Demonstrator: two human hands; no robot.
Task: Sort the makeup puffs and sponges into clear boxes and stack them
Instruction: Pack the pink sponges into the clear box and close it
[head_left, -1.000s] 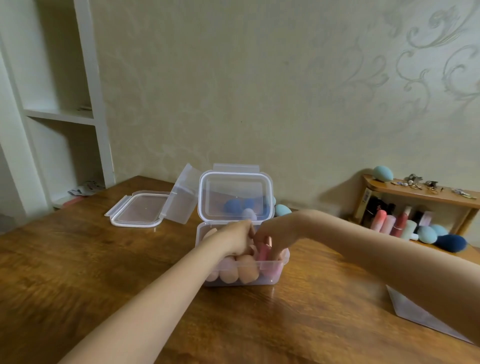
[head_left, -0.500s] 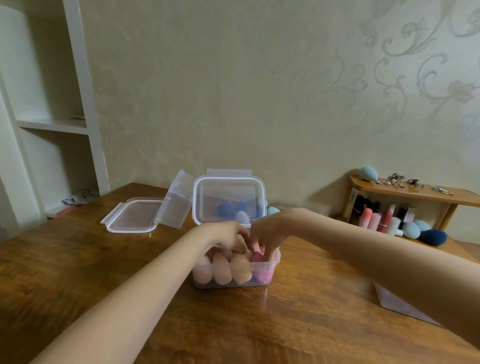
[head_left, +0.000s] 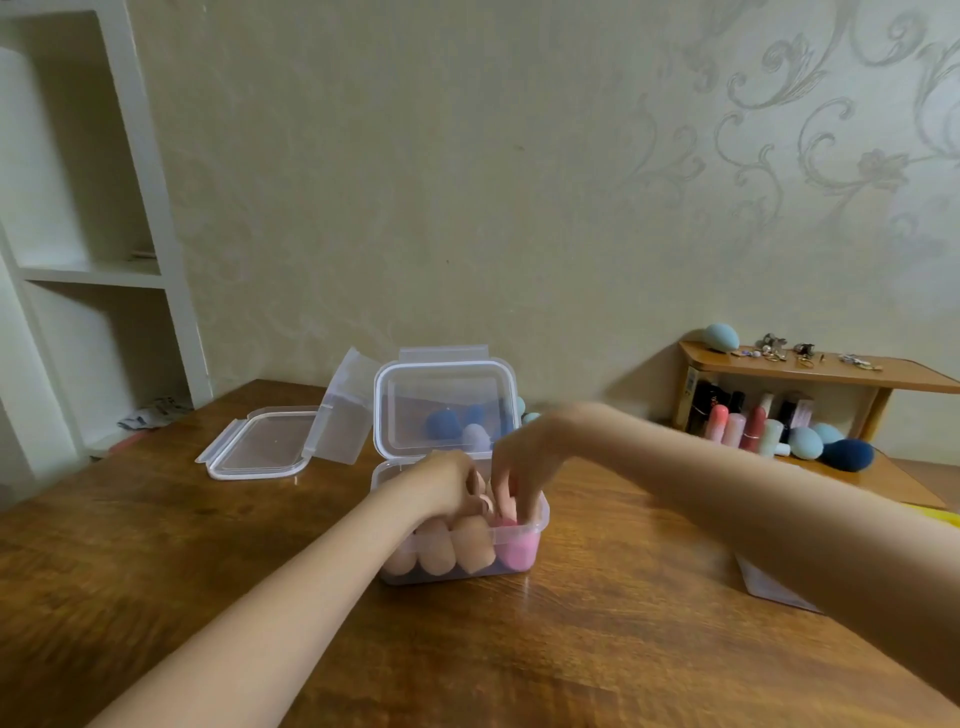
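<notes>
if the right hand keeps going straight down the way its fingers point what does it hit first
Most likely the pink sponge at the right end of the clear box. The right hand points its fingers down into the box just above it, though exact depth is unclear.

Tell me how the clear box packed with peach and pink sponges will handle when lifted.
The clear box probably lifts light, since it holds only foam sponges. Its smooth plastic walls may be slippery. The hinged lid stands open, so it could flop or swing shut.
</notes>
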